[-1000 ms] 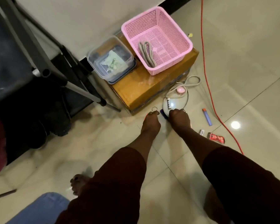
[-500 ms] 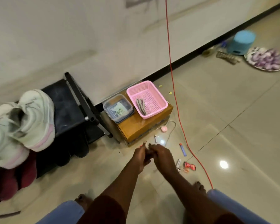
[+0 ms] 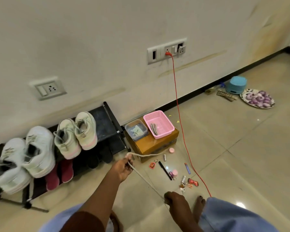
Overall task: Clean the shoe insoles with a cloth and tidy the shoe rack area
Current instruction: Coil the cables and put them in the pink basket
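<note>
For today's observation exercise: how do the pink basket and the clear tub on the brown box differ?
The pink basket is opaque perforated plastic, while the clear tub is see-through with solid walls. The basket is larger and sits further right. The basket holds grey strap-like pieces; the tub's contents are unclear. Both are open-topped, rectangular, and rest side by side on the brown box.

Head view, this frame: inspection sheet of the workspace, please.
Surface: glossy tiled floor.
Job's things: shoe rack against the wall, white sneakers on top; no cleaning cloth seen.
Clutter: pink basket and clear container on a cardboard box; small items scattered on the floor.
Grippers: left hand and right hand hold a white cord stretched between them.
Cables: red cable running from wall socket to floor.
Surroundings: blue pot and patterned plate further along the wall.
</note>
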Demonstrator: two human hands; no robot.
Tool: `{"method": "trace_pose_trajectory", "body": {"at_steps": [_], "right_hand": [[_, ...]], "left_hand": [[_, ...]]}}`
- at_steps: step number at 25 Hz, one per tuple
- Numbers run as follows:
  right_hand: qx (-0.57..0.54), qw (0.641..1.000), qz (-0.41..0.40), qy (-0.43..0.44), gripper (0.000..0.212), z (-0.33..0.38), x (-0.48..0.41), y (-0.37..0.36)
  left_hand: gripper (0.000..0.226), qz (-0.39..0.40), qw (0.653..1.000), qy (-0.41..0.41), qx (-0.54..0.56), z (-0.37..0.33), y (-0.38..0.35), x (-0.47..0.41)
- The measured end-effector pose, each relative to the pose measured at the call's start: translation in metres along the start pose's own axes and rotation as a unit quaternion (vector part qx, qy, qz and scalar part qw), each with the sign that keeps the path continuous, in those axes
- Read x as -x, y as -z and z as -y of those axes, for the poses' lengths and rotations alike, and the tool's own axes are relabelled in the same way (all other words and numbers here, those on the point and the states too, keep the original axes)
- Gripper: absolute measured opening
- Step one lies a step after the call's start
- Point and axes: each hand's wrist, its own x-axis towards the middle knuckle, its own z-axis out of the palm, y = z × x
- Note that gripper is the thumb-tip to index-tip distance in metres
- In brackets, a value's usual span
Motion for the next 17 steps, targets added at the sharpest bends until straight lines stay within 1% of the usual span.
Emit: {"method": "trace_pose_trajectory", "body": {"at_steps": [2, 3, 4, 5, 6, 7, 8, 9, 10, 12, 14, 15, 17], "right_hand": [[-0.019, 0.999, 0.028, -0.025, 0.026, 0.002, 0.017, 0.004], [-0.067, 0.996, 0.032, -0.042, 0.027, 0.007, 0.023, 0.008], [-0.164, 0.984, 0.035, -0.067, 0.026, 0.014, 0.031, 0.013], [-0.289, 0.952, 0.032, -0.094, 0.023, 0.021, 0.036, 0.018], [-0.402, 0.907, 0.029, -0.121, 0.016, 0.028, 0.036, 0.023], [-0.499, 0.855, 0.034, -0.139, 0.009, 0.036, 0.040, 0.028], [-0.551, 0.820, 0.035, -0.147, 0.004, 0.043, 0.041, 0.033], [-0.583, 0.798, 0.034, -0.151, 0.004, 0.049, 0.042, 0.036], [-0.600, 0.784, 0.030, -0.153, 0.004, 0.052, 0.042, 0.036], [-0.611, 0.775, 0.013, -0.161, 0.004, 0.058, 0.043, 0.033], [-0.618, 0.767, -0.015, -0.170, 0.004, 0.060, 0.043, 0.032], [-0.629, 0.757, -0.032, -0.172, 0.005, 0.059, 0.042, 0.033], [-0.658, 0.731, -0.061, -0.171, 0.008, 0.054, 0.039, 0.037]], "left_hand": [[0.021, 0.024, 1.000, -0.012, -0.011, -0.003, 0.010, 0.019], [0.023, 0.034, 0.999, -0.010, -0.031, -0.002, 0.013, 0.026], [0.024, 0.041, 0.998, 0.000, -0.056, 0.001, 0.018, 0.034], [0.025, 0.052, 0.995, 0.012, -0.086, 0.008, 0.021, 0.040], [0.025, 0.066, 0.991, 0.022, -0.117, 0.015, 0.021, 0.042], [0.024, 0.082, 0.986, 0.037, -0.143, 0.028, 0.024, 0.047], [0.022, 0.101, 0.980, 0.057, -0.164, 0.043, 0.025, 0.052], [0.021, 0.125, 0.972, 0.078, -0.184, 0.058, 0.026, 0.056], [0.023, 0.153, 0.962, 0.095, -0.206, 0.073, 0.026, 0.063], [0.034, 0.208, 0.938, 0.108, -0.256, 0.098, 0.024, 0.077], [0.043, 0.234, 0.919, 0.102, -0.301, 0.111, 0.025, 0.087], [0.044, 0.239, 0.912, 0.090, -0.321, 0.113, 0.027, 0.089], [0.035, 0.242, 0.903, 0.059, -0.349, 0.111, 0.035, 0.088]]}}
